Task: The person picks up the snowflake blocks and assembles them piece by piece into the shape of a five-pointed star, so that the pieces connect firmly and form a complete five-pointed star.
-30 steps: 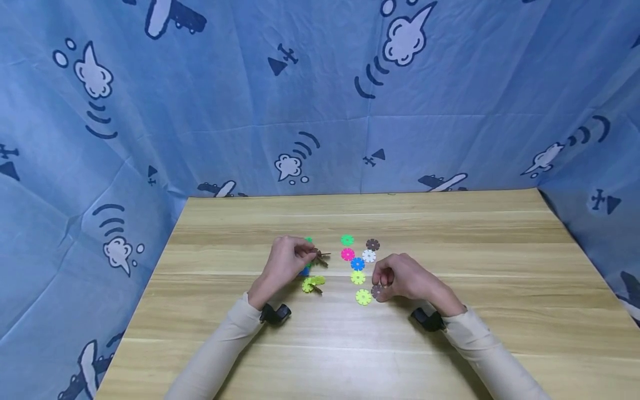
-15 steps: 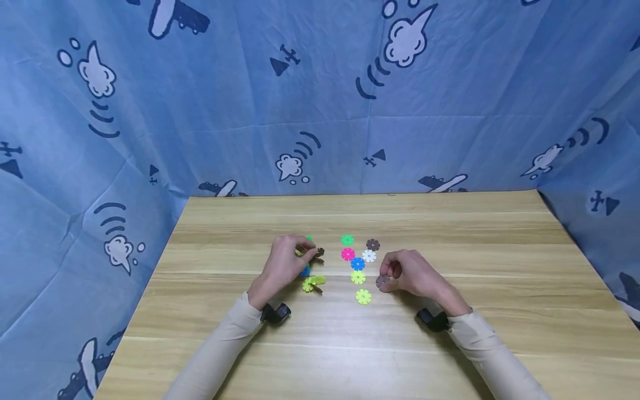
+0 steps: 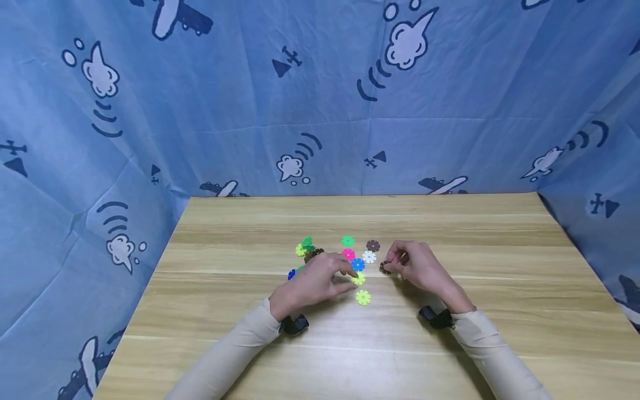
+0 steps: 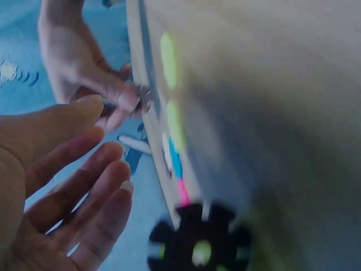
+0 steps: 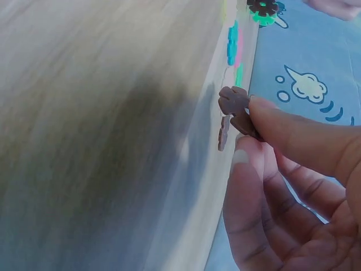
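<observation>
Fingers of our right hand (image 3: 419,268) pinch a brown notched disc (image 3: 385,268) by its edge, probably leaving its slots uncovered. Our left hand (image 3: 320,280) hovers nearby, empty, fingers parted. Loose discs (image 3: 363,298) lie flat on the table (image 3: 380,355), mostly between our hands, perhaps spread for easy reach; seemingly joined discs (image 3: 307,242) sit beyond our left hand.

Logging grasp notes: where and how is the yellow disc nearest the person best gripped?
Probably pinch the yellow disc by opposite rim edges, coming down from the near side: it lies flat on the table, a second yellow disc beyond it.
</observation>
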### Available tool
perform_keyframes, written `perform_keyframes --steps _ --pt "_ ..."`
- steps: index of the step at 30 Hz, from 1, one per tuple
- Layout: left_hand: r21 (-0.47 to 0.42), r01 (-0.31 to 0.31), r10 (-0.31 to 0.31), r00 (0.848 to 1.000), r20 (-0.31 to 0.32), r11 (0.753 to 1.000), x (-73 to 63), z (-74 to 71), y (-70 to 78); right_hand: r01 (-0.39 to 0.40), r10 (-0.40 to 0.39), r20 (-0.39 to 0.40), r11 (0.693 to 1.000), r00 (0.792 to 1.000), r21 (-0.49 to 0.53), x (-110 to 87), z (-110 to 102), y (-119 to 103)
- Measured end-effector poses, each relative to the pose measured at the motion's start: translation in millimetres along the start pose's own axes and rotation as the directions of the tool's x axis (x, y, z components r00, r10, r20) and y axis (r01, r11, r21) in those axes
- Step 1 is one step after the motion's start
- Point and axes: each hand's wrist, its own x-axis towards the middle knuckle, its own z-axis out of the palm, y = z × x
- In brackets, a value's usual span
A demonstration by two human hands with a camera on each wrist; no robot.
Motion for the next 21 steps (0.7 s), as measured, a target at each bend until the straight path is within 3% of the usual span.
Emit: perform_keyframes --steps 3,8,14,21 --pt "0.05 -0.035 0.032 0.997 0.064 0.998 3.3 9.0 3.7 0.008 -0.008 -0.004 1.0 1.0 -0.001 -0.4 -2 0" --pt "0.148 -0.074 0.057 0.992 0.113 0.986 5.8 20.3 6.5 0.003 -0.003 -0.002 1.0 1.0 0.03 -1.4 -5 -2" --pt "0.198 -0.039 0.006 0.987 0.162 0.979 8.8 26.6 9.8 0.02 -0.019 -0.032 0.999 0.999 0.027 -0.8 -8 -3" --pt "0.175 -0.005 -0.03 0.98 0.195 0.984 9.8 25.9 12.3 0.04 -0.038 -0.051 0.998 0.998 0.043 1.0 -9 -5"
